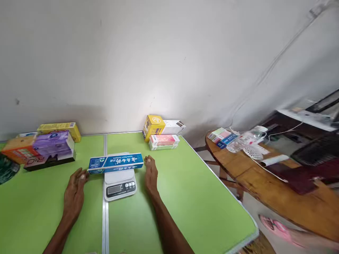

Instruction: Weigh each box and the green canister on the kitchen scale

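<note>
Head view, toothpaste box [116, 162] between both hands' grip

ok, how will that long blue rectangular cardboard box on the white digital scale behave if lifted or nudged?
The blue box should be fairly stiff: its edges run straight, no sag beyond the scale. It overhangs both sides, so a push near one end may swivel or tip it. Flat faces make rolling unlikely.

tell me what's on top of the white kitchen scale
A long blue toothpaste box lies across the platform of the white plastic scale, overhanging both sides. Whatever the box covers on the platform can't be seen.
</note>
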